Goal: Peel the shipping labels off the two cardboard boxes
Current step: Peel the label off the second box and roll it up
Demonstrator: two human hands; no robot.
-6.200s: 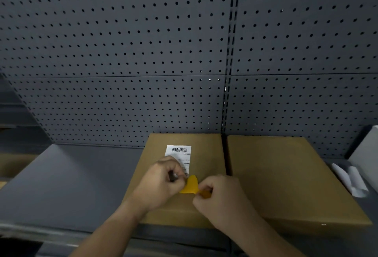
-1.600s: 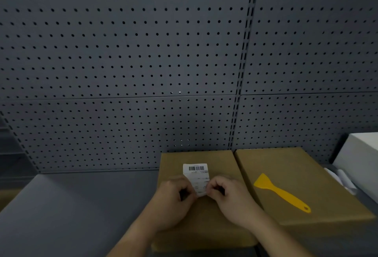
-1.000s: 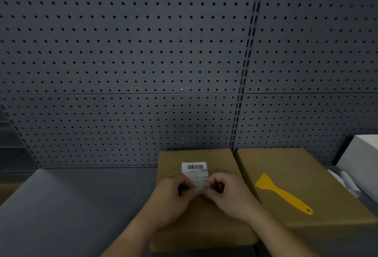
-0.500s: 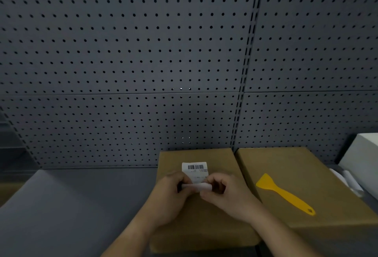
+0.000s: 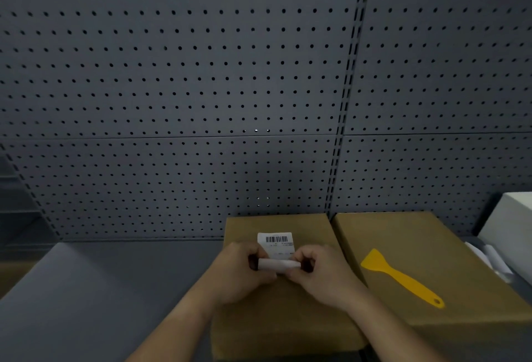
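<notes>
Pinching the rolled near edge of the shipping label [image 5: 276, 248] between both my left hand [image 5: 240, 271] and right hand [image 5: 321, 273] on the left cardboard box [image 5: 280, 304], I risk tearing it if I jerk before its far barcode end unsticks.

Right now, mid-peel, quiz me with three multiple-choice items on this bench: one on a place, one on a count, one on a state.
1. Where does the yellow scraper lie?
A. on the right box
B. on the left box
C. hung on the pegboard

2. How many brown cardboard boxes show?
A. one
B. two
C. four

3. What state is the label in?
A. fully stuck flat
B. near edge rolled up, far part stuck
C. fully off

Answers:
A, it rests flat on the right box.
B, the left box and right box sit side by side.
B, the left hand and right hand pinch the rolled edge; the barcode end lies flat.
</notes>
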